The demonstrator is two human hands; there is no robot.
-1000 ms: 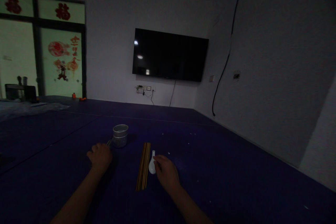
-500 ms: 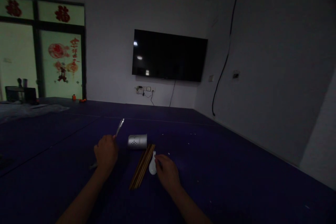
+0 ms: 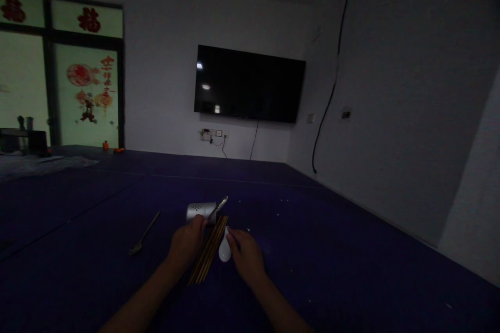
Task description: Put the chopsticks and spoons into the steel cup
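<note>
Your left hand (image 3: 187, 242) pinches a metal utensil (image 3: 217, 207) by its handle, its tip at the mouth of the tipped-over metal cup (image 3: 200, 210), mid-bench. Your right hand (image 3: 245, 255) pinches the white spoon (image 3: 224, 250) beside the chopsticks (image 3: 207, 256). You seem to be gathering cutlery; loading calls for the cup upright.

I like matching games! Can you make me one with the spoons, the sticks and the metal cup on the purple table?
Things:
1. white spoon
2. metal cup
3. chopsticks
4. loose metal spoon

Places:
A. lying alone, far left of the hands
B. tipped on its side
C. under the right hand fingers
D. between the two hands

Pairs: 1-C, 2-B, 3-D, 4-A
</note>
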